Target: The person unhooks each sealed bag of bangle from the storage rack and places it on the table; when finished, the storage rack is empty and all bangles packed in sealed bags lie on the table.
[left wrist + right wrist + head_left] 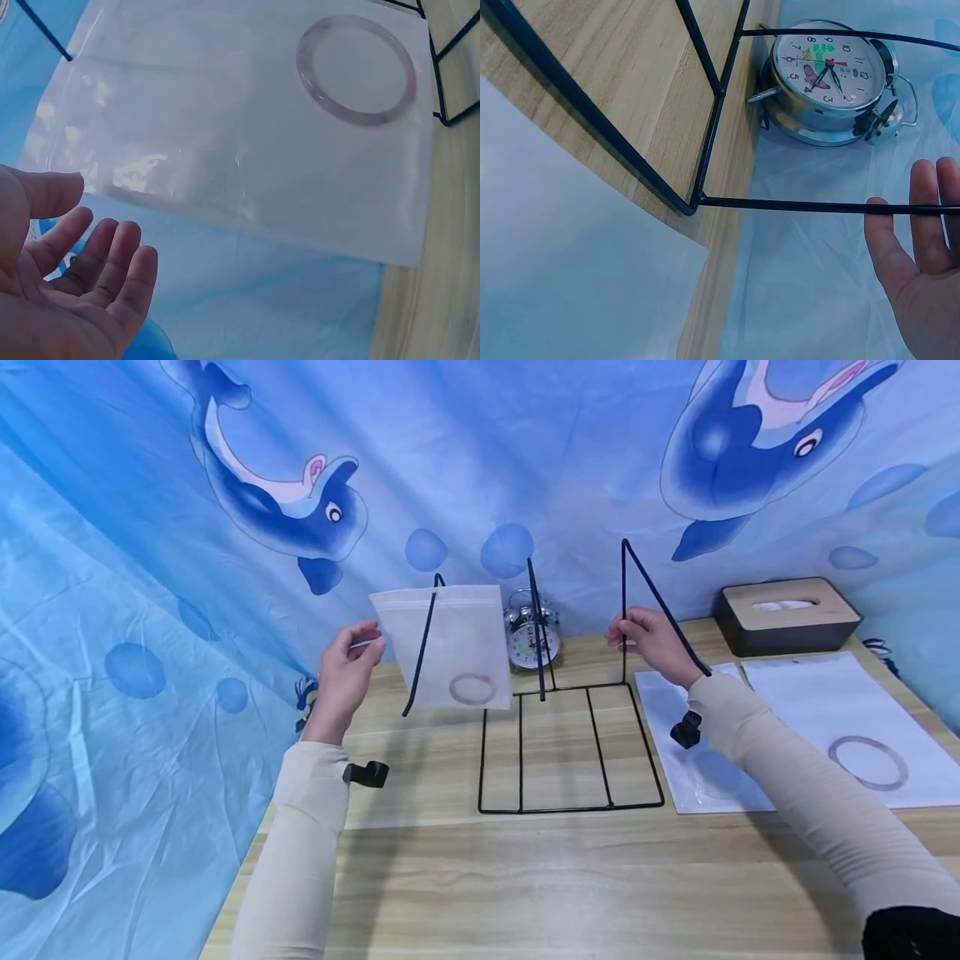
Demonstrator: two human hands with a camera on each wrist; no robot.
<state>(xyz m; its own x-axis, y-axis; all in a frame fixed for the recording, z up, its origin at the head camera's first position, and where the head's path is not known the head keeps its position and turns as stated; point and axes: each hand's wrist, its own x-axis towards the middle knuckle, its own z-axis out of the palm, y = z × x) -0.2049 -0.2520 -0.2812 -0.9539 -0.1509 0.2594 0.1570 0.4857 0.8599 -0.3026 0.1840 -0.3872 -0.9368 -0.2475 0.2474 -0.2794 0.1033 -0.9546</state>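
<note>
An alarm clock and tissue box stand before a dolphin-printed curtain.

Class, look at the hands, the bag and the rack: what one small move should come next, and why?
Probably move the right hand from the rack to the packet beside it. The bag seems hung on the left rod, since the left hand isn't gripping it; the middle rod and right rod are bare, and the packet lies flat.

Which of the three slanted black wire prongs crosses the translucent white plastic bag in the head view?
The leftmost prong, nearest the left hand; the middle prong and right prong stand clear of the bag.
</note>
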